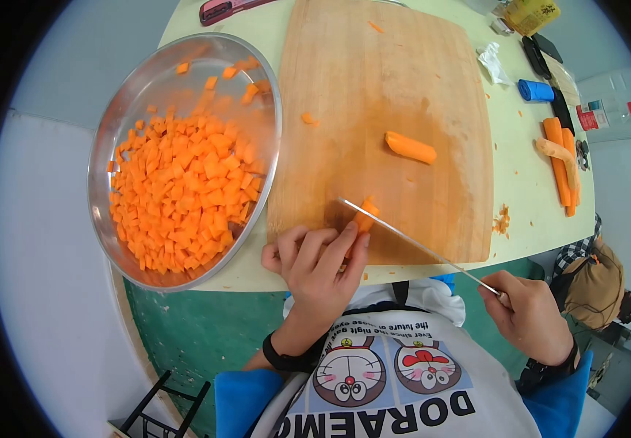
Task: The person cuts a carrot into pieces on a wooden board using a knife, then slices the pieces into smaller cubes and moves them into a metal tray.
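My left hand [323, 266] grips a carrot piece [365, 213] at the near edge of the wooden cutting board [345, 87]. My right hand [527, 314] is closed round the handle of a knife [425, 250], whose thin blade lies across that carrot piece, just beyond my left fingertips. Farther up the board lies another peeled carrot piece [410, 147], with small orange scraps [309, 118] to its left. A round metal tray [275, 139] left of the board holds a heap of diced carrot [184, 190].
Whole carrots [557, 160] lie on the table's right side, near a blue roll [535, 90], crumpled tissue [492, 63] and a plastic bottle [607, 113]. A red tool [220, 9] is at the top left. A black stool [162, 405] stands lower left; another person [597, 281] is at far right.
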A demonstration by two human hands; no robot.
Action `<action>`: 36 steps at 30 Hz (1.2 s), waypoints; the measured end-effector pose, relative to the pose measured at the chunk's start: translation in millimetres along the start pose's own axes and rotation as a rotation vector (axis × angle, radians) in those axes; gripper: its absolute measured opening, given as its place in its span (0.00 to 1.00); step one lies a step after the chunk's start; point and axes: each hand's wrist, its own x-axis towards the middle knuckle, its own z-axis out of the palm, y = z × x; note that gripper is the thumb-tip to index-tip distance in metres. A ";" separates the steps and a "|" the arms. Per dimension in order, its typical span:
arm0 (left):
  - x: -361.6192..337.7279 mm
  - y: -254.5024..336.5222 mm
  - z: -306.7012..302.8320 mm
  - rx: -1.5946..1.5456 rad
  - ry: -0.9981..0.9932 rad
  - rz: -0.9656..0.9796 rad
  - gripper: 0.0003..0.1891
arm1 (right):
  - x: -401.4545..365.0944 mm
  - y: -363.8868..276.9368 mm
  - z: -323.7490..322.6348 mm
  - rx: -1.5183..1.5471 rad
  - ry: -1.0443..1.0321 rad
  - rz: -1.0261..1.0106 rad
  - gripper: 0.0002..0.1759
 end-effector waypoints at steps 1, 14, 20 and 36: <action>-0.3 -0.3 0.1 0.001 0.001 -0.004 0.10 | 0.1 -0.1 0.0 -0.002 -0.003 -0.001 0.06; 2.1 2.1 -1.6 -0.002 -0.004 0.014 0.10 | 9.0 -2.1 -2.3 0.011 -0.071 0.039 0.06; -1.2 -0.5 1.2 0.017 0.028 0.030 0.10 | 8.7 4.0 -0.8 0.024 0.028 0.003 0.07; -5.2 1.7 -3.8 -0.070 0.046 0.006 0.11 | 0.2 11.7 14.1 0.011 0.139 -0.149 0.06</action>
